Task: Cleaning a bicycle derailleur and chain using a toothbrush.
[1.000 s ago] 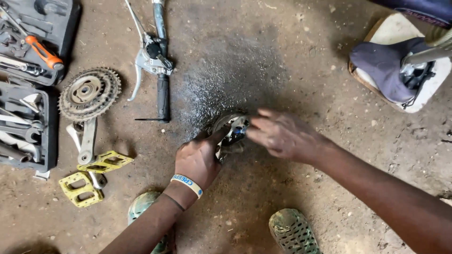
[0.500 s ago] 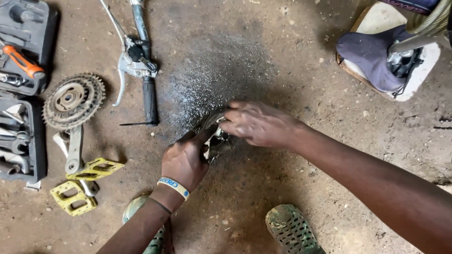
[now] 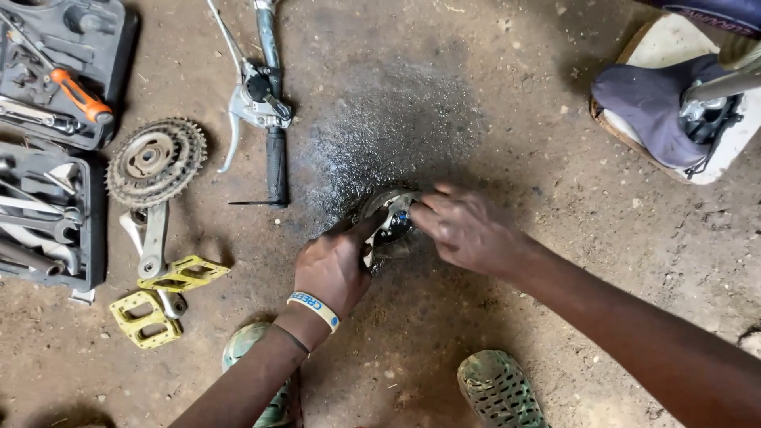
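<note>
Both hands, the left hand and the right hand, grip one round metal hub part on the dusty ground. Left of it lie one toothed chainring and two yellow pedals.

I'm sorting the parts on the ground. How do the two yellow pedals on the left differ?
The upper pedal lies tilted, its long side slanting up to the right, while the lower pedal sits squarer to the camera. The upper pedal sits at the end of the crank arm under the chainring; the lower pedal lies past that arm's end, with a short metal piece beside it. Both are yellow open-frame platform pedals on the dirt floor.
</note>
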